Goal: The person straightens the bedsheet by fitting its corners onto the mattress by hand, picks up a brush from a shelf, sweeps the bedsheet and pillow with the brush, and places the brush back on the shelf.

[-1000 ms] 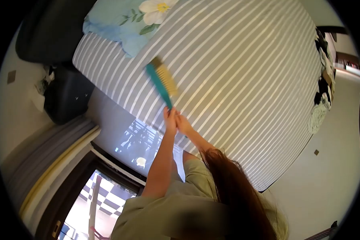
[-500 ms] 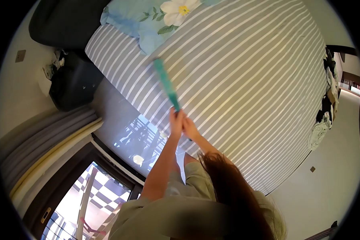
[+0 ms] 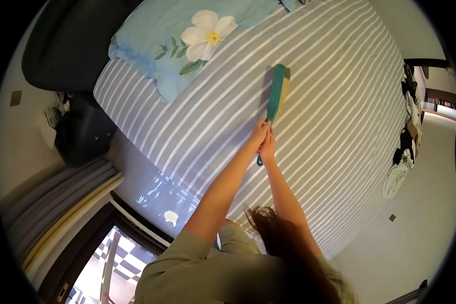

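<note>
A green bed brush (image 3: 275,93) with pale bristles along its right side is held over the grey-and-white striped bed sheet (image 3: 228,91). Both hands wrap its handle, one close to the other. My left hand (image 3: 259,133) is closed on the handle just below the brush head. Lower down, my right hand (image 3: 268,147) is also closed around it, and the handle's end pokes out beneath. Whether the bristles touch the sheet I cannot tell. Left of the brush lies a light-blue pillow (image 3: 142,45) with a big white flower printed on it.
A black headboard (image 3: 61,45) and a dark bedside cabinet (image 3: 83,129) stand at the left. Grey curtains (image 3: 61,202) hang beside a dark-framed glass door (image 3: 93,243). Clothes (image 3: 403,167) are piled past the bed's right edge. Shiny floor (image 3: 137,167) runs along the near-left side.
The brush and both hands have swung up and right across the sheet, farther from my body. The brush has turned so its bristles now show. My view has shifted slightly.
</note>
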Demonstrator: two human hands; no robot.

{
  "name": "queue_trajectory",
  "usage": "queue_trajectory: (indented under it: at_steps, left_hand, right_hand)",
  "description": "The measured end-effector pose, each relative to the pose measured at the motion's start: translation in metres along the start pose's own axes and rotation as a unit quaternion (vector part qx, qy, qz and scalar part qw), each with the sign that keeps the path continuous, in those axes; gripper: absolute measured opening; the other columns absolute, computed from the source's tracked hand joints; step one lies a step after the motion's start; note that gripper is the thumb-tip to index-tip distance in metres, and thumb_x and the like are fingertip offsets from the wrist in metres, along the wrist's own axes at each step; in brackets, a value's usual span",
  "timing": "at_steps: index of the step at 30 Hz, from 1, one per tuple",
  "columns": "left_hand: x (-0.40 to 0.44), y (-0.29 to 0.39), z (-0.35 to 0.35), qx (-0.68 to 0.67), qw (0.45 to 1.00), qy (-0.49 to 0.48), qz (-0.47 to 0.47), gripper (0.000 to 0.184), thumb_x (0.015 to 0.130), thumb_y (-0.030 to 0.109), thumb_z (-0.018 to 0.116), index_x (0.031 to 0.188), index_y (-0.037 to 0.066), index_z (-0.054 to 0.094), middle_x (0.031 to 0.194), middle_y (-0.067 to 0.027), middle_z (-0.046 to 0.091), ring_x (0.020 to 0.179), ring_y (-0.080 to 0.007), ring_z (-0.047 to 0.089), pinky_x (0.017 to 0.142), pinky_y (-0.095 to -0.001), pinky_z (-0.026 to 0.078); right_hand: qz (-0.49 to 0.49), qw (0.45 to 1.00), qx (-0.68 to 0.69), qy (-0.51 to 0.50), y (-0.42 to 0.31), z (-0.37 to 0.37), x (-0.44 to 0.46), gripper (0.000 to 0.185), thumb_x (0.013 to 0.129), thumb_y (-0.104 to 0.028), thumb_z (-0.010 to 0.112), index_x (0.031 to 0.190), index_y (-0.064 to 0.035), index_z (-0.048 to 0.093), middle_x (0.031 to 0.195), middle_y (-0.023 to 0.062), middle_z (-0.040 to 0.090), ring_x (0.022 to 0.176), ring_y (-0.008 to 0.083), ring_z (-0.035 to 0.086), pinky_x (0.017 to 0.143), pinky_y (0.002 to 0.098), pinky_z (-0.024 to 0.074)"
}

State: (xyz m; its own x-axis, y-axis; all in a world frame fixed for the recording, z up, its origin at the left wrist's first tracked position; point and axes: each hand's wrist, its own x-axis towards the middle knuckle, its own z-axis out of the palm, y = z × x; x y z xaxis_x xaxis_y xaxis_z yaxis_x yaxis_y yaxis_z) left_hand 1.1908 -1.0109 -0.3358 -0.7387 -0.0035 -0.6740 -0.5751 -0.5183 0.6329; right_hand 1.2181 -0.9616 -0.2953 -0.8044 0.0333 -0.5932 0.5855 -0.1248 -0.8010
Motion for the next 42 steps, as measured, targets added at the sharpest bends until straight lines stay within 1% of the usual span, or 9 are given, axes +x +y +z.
queue_trajectory:
  at_steps: [6,10,13,22,25,28,32,36,42]
  left_hand:
    - [0.028,0.041,-0.022,-0.138,0.986,0.082,0.034,0.020,0.084,0.022,0.048,0.098,0.008,0.045,0.072,-0.0046,0.052,0.059,-0.0137,0.049,0.049,-0.0261,0.041]
    - [-0.010,0.019,-0.055,-0.278,0.941,0.162,0.101,0.017,0.085,0.023,0.046,0.098,0.014,0.044,0.073,-0.0016,0.050,0.061,-0.0096,0.049,0.052,-0.0236,0.040]
    - [-0.055,0.006,-0.059,-0.181,0.965,0.166,0.088,0.022,0.085,0.022,0.047,0.103,0.011,0.041,0.068,-0.0014,0.049,0.054,-0.0075,0.045,0.047,-0.0201,0.037]
    - [-0.033,0.060,-0.043,-0.166,0.986,-0.006,0.036,0.019,0.085,0.024,0.047,0.101,0.013,0.042,0.079,-0.0033,0.055,0.069,-0.0101,0.052,0.054,-0.0229,0.039]
    - [-0.025,0.046,-0.074,-0.164,0.985,0.046,0.034,0.019,0.085,0.025,0.046,0.100,0.014,0.043,0.075,-0.0025,0.054,0.064,-0.0097,0.052,0.050,-0.0230,0.039]
    - [-0.062,0.012,-0.117,-0.245,0.958,0.144,0.035,0.016,0.085,0.027,0.046,0.097,0.017,0.043,0.073,0.0001,0.052,0.062,-0.0093,0.051,0.048,-0.0224,0.039]
    - [-0.141,-0.045,-0.157,-0.271,0.914,0.301,0.039,0.017,0.085,0.027,0.046,0.098,0.016,0.041,0.077,-0.0002,0.051,0.068,-0.0109,0.052,0.051,-0.0239,0.042]
    - [-0.196,-0.048,-0.171,-0.187,0.936,0.292,0.058,0.021,0.086,0.025,0.045,0.101,0.012,0.038,0.081,-0.0049,0.052,0.075,-0.0143,0.054,0.058,-0.0252,0.046]
    - [-0.176,-0.007,-0.163,-0.144,0.980,0.099,0.093,0.019,0.086,0.021,0.045,0.100,0.009,0.043,0.075,-0.0051,0.055,0.063,-0.0101,0.052,0.051,-0.0212,0.040]
  right_hand:
    - [0.031,0.985,-0.145,-0.089,-0.016,0.029,0.059,0.043,0.088,-0.039,0.031,0.078,-0.0025,0.052,0.048,0.0012,0.042,0.034,0.0103,0.036,0.031,0.0222,0.0276]
    - [0.026,0.944,-0.195,-0.265,0.011,0.037,0.048,0.040,0.087,-0.041,0.034,0.084,-0.0036,0.050,0.048,0.0008,0.040,0.034,0.0100,0.033,0.031,0.0219,0.0251]
    - [0.186,0.905,-0.152,-0.351,-0.007,0.019,0.015,0.039,0.087,-0.042,0.035,0.080,-0.0059,0.049,0.047,-0.0009,0.037,0.034,0.0085,0.031,0.031,0.0215,0.0235]
    - [0.074,0.956,-0.179,-0.221,-0.038,0.021,0.018,0.041,0.087,-0.042,0.033,0.068,-0.0075,0.044,0.046,-0.0026,0.034,0.033,0.0069,0.031,0.030,0.0215,0.0238]
    - [0.149,0.947,-0.188,-0.214,-0.011,0.046,0.022,0.045,0.087,-0.043,0.031,0.071,-0.0054,0.049,0.047,0.0001,0.041,0.036,0.0098,0.036,0.033,0.0244,0.0290]
    - [0.012,0.895,-0.338,-0.292,0.029,0.070,-0.004,0.048,0.087,-0.044,0.030,0.077,-0.0030,0.053,0.052,0.0035,0.048,0.041,0.0129,0.043,0.039,0.0271,0.0340]
    - [0.115,0.851,-0.339,-0.385,0.069,0.080,-0.072,0.048,0.086,-0.044,0.032,0.079,-0.0018,0.054,0.054,0.0054,0.050,0.044,0.0134,0.045,0.042,0.0266,0.0350]
    - [0.217,0.831,-0.279,-0.430,0.090,0.075,-0.109,0.047,0.086,-0.044,0.035,0.077,-0.0028,0.055,0.047,0.0016,0.041,0.039,0.0103,0.040,0.037,0.0231,0.0303]
    - [0.158,0.940,-0.179,-0.244,0.069,0.077,-0.125,0.047,0.085,-0.048,0.034,0.067,-0.0074,0.049,0.044,-0.0026,0.035,0.033,0.0075,0.032,0.030,0.0213,0.0238]
